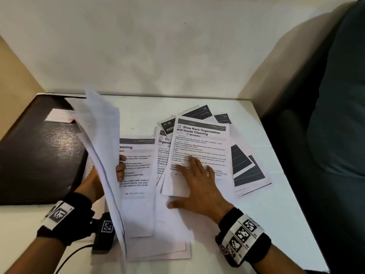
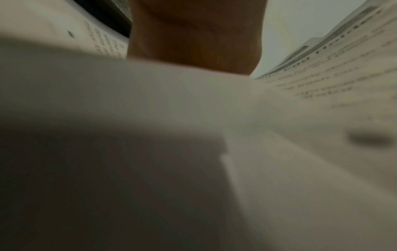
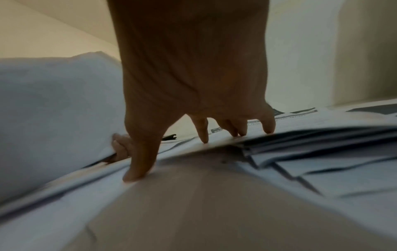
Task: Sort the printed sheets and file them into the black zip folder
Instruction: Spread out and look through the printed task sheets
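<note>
My left hand (image 1: 110,171) grips a thick stack of white sheets (image 1: 100,147) and holds it up on edge, its fingertips curled round the right side. My right hand (image 1: 195,184) lies flat with spread fingers on the "Shoe Rack Organization" sheet (image 1: 199,143), the top of a fanned pile. Another printed sheet (image 1: 138,175) lies flat between the two hands. The black zip folder (image 1: 39,151) lies open at the left, partly hidden by the lifted stack. In the right wrist view the straight fingers (image 3: 203,130) press the paper pile (image 3: 322,152). The left wrist view shows blurred paper (image 2: 150,118) close up.
Sheets with dark printed bands (image 1: 246,167) spread out at the right of the white table (image 1: 276,224). A wall stands behind the table. A dark cushioned seat (image 1: 335,135) borders the table's right edge. A cable (image 1: 73,254) runs from the left wrist camera.
</note>
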